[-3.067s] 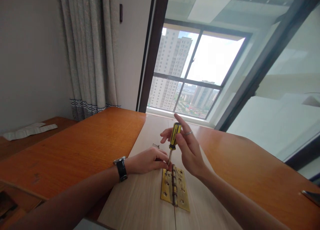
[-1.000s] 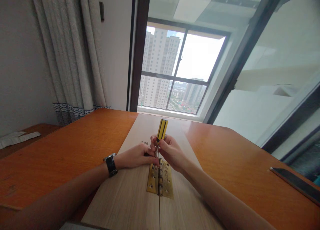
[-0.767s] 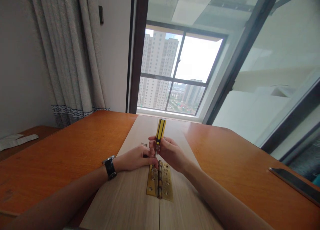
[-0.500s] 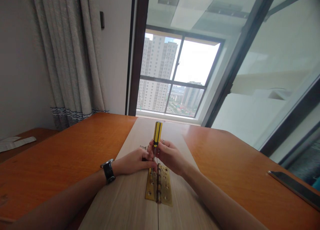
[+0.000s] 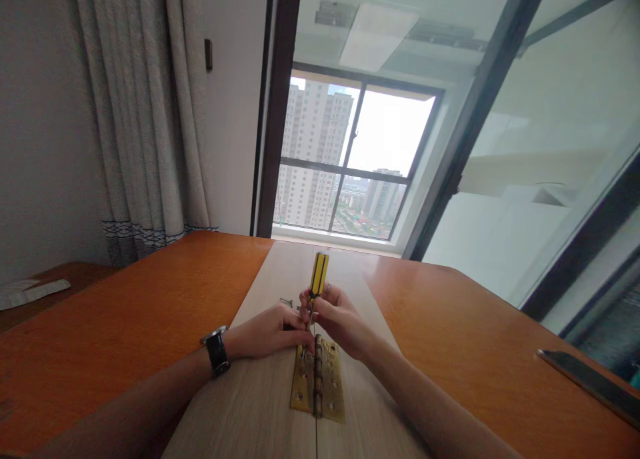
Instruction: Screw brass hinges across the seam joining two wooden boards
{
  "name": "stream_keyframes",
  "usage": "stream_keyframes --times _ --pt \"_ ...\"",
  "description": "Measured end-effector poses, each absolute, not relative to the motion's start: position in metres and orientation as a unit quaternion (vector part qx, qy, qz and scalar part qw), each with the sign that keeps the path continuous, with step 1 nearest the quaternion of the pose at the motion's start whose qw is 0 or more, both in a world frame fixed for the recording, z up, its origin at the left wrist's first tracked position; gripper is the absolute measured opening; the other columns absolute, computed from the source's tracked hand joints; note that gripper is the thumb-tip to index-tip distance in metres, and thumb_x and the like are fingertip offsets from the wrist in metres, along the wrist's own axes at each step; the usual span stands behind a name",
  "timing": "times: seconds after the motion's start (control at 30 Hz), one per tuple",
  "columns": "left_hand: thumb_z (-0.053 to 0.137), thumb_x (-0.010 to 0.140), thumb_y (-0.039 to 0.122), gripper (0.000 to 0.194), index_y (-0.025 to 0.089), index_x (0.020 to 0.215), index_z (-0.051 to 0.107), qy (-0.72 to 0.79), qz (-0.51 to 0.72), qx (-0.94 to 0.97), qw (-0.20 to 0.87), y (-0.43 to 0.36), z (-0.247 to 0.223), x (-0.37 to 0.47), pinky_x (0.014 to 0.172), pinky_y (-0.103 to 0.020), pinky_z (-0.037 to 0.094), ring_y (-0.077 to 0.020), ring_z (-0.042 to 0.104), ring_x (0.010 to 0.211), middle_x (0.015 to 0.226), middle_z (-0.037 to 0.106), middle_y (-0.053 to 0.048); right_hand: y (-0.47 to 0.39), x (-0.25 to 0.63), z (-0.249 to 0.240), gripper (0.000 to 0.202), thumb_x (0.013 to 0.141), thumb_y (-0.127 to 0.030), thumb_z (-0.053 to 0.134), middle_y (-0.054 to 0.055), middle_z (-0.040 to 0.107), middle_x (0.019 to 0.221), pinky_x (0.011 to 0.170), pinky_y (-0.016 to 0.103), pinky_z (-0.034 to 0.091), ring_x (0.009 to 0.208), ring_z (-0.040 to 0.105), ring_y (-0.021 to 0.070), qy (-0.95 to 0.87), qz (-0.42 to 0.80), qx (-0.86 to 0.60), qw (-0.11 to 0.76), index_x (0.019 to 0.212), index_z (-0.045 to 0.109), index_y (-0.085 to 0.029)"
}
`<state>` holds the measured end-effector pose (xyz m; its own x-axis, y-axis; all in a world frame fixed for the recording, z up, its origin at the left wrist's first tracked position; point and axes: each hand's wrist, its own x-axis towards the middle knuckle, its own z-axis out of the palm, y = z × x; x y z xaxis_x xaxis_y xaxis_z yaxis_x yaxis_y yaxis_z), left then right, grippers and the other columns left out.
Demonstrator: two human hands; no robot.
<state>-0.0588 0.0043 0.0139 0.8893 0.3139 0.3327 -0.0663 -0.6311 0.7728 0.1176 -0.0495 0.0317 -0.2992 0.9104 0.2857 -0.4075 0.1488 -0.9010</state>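
A yellow and black screwdriver [image 5: 319, 276] stands nearly upright above the far end of a brass hinge [image 5: 317, 386]. The fingers of my right hand [image 5: 345, 319] are closed on it just below the handle. My left hand [image 5: 275, 329] rests on the pale board [image 5: 250, 399], its thumb at the hinge's upper left corner. Its fingers are pinched near the screwdriver shaft; what they hold is too small to make out. The hinge lies across the seam between two pale boards, and holes show in both leaves. Small metal pieces [image 5: 287, 302] lie just beyond my left hand.
An orange-brown wooden table [image 5: 165, 299] lies under the boards. A dark flat object [image 5: 590, 382] is at the right edge. White paper strips [image 5: 35, 292] lie at the far left. A grey curtain [image 5: 145, 112] and a window [image 5: 390, 126] stand behind the table.
The whole view has shifted slightly, with hands and hinge a little lower in the picture. The screwdriver handle leans slightly more to the right. Both hands keep about the same positions at the hinge.
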Motion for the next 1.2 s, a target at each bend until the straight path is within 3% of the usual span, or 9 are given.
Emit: stream_keyframes --times 0.13,0.27,0.47,0.57,0.73,1.03,1.2 --pt "0.055 0.098 0.045 0.041 0.012 0.090 0.079 0.077 0.219 0.875 0.426 0.0035 0.0148 -0.0595 0.081 -0.023 0.047 -0.0157 0.065 0.084 0.085 0.072 -0.004 -0.0505 0.1202 0.0349 0.036 0.083 -0.043 0.075 0.004 0.068 0.082 0.066 0.027 0.047 0.070 0.064 0.0135 -0.522 0.642 -0.214 0.519 0.106 0.074 -0.015" --pt "0.057 0.097 0.045 0.040 0.012 0.092 0.079 0.086 0.219 0.880 0.413 0.0045 0.0137 -0.0597 0.080 -0.023 0.046 -0.0159 0.064 0.085 0.087 0.072 -0.004 -0.0501 0.1209 0.0360 0.039 0.086 -0.047 0.072 0.005 0.069 0.079 0.068 0.027 0.047 0.071 0.065 0.0145 -0.526 0.655 -0.212 0.500 0.106 0.075 -0.013" --pt "0.063 0.093 0.046 0.038 0.011 0.081 0.073 0.103 0.231 0.884 0.392 0.0067 0.0093 -0.0589 0.079 -0.025 0.045 -0.0164 0.060 0.084 0.080 0.069 -0.003 -0.0474 0.1219 0.0321 0.041 0.082 -0.053 0.076 0.005 0.071 0.075 0.068 0.026 0.048 0.068 0.064 0.0132 -0.557 0.612 -0.253 0.501 0.096 0.077 -0.015" --pt "0.064 0.092 0.046 0.038 0.010 0.083 0.072 0.105 0.216 0.879 0.411 0.0074 0.0081 -0.0583 0.072 -0.024 0.045 -0.0146 0.060 0.077 0.082 0.069 -0.003 -0.0474 0.1211 0.0320 0.039 0.076 -0.052 0.081 0.004 0.070 0.077 0.071 0.027 0.049 0.070 0.064 0.0132 -0.571 0.596 -0.243 0.509 0.090 0.076 -0.015" --pt "0.062 0.094 0.045 0.036 0.012 0.089 0.076 0.086 0.217 0.871 0.433 0.0065 0.0100 -0.0584 0.079 -0.024 0.046 -0.0161 0.063 0.084 0.087 0.072 -0.004 -0.0479 0.1188 0.0318 0.042 0.071 -0.050 0.086 0.002 0.068 0.076 0.068 0.024 0.049 0.068 0.062 0.0113 -0.564 0.597 -0.236 0.519 0.090 0.074 -0.015" --pt "0.060 0.095 0.049 0.041 0.013 0.088 0.077 0.109 0.212 0.872 0.428 0.0018 0.0158 -0.0604 0.079 -0.023 0.047 -0.0162 0.065 0.085 0.088 0.072 -0.004 -0.0515 0.1219 0.0359 0.037 0.090 -0.043 0.069 0.005 0.071 0.080 0.069 0.026 0.047 0.073 0.066 0.0145 -0.552 0.647 -0.190 0.491 0.111 0.074 -0.013" --pt "0.059 0.095 0.048 0.041 0.012 0.088 0.076 0.105 0.207 0.872 0.431 0.0023 0.0161 -0.0609 0.079 -0.023 0.047 -0.0160 0.065 0.086 0.091 0.073 -0.004 -0.0522 0.1204 0.0390 0.034 0.091 -0.040 0.065 0.008 0.075 0.083 0.071 0.027 0.048 0.074 0.068 0.0162 -0.537 0.667 -0.190 0.480 0.109 0.074 -0.012"
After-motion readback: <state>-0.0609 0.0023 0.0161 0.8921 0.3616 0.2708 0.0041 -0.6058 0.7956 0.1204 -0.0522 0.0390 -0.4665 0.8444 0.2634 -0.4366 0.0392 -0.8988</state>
